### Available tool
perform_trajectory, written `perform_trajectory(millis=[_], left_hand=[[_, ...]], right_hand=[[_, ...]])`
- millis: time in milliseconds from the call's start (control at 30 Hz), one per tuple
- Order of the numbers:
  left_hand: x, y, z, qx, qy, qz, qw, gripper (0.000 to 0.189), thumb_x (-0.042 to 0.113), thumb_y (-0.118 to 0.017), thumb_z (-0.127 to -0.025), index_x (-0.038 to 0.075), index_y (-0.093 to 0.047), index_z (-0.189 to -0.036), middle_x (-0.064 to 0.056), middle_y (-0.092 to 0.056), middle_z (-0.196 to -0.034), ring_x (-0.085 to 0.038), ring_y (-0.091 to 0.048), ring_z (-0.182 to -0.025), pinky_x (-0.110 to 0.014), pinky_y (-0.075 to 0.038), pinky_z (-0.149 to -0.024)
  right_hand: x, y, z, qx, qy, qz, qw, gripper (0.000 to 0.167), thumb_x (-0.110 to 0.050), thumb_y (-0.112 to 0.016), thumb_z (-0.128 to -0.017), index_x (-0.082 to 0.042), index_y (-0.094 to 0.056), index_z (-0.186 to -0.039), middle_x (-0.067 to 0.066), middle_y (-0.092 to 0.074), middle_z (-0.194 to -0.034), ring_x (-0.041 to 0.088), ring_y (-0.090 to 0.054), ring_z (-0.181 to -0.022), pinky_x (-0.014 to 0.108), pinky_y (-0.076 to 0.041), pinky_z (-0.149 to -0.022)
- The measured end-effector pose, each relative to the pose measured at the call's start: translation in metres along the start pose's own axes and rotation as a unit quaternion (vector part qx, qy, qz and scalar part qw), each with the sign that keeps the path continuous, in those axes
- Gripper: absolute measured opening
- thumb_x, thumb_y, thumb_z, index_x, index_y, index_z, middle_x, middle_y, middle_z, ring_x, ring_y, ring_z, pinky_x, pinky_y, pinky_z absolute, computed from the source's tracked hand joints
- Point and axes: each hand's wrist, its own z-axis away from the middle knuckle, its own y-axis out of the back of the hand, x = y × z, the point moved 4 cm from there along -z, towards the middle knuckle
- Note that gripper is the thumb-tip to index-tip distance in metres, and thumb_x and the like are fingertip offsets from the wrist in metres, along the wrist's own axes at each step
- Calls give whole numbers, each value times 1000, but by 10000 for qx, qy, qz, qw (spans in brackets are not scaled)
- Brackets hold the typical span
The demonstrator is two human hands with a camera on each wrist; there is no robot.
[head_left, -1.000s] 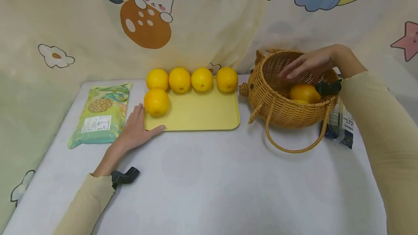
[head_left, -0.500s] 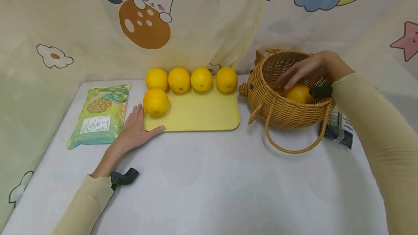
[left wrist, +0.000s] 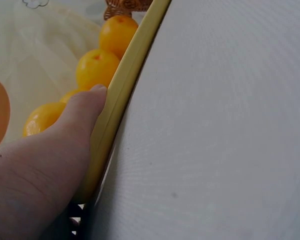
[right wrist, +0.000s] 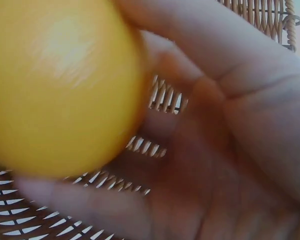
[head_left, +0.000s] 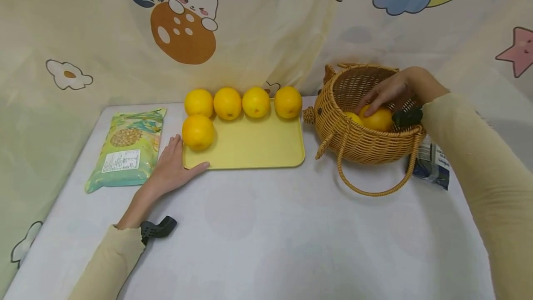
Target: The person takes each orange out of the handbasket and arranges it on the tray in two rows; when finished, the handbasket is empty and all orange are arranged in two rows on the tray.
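Observation:
My right hand reaches into the wicker basket and holds an orange, thumb on one side and fingers round the other. The right wrist view shows this orange close up, partly apart from the palm. A second yellow-orange fruit lies beside it, mostly hidden by the rim. My left hand rests at the front left corner of a yellow tray, thumb along its front edge and fingers extended up its left side. Several oranges stand on the tray, four-cornered in shape, including one front orange near my left fingers.
A green and yellow food bag lies left of the tray. Behind the basket's right side is a dark packet, partly covered. The basket's looped handle hangs forward over the white table. A printed cloth hangs behind.
My right hand has lowered into the basket and moved slightly left, coming to hold the orange. The second fruit shows beside it now. My left hand stays in place.

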Motion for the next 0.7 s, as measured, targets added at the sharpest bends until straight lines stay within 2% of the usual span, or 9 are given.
perform_trajectory(millis=[200, 433, 700], left_hand=[[0, 0, 0, 47, -46, 12, 10000, 117, 71, -54, -84, -3, 5, -154, -28, 8, -161, -45, 4, -149, -61, -5, -120], [-1, -2, 1, 30, -7, 24, 10000, 117, 71, -54, -84, -2, 6, -154, -27, 8, -161, -45, 4, -149, -63, -5, -120], [-1, -2, -1, 20, -5, 13, 10000, 118, 72, -54, -83, -1, 6, -154, -26, 9, -161, -44, 5, -150, -62, -5, -120]], right_hand=[[-2, 4, 0, 326, 224, -435, 9983, 69, -45, -44, -101, -10, -19, -156, 28, -20, -154, 25, -48, -123, 43, -53, -97], [-5, 9, -2, 577, 608, -485, 9953, 63, -41, -38, -104, -9, -19, -155, 25, -23, -154, 22, -51, -120, 43, -51, -102], [-6, 7, -1, 479, 555, -455, 9963, 72, -39, -46, -102, -10, -10, -157, 23, -24, -150, 19, -52, -119, 41, -50, -103]])
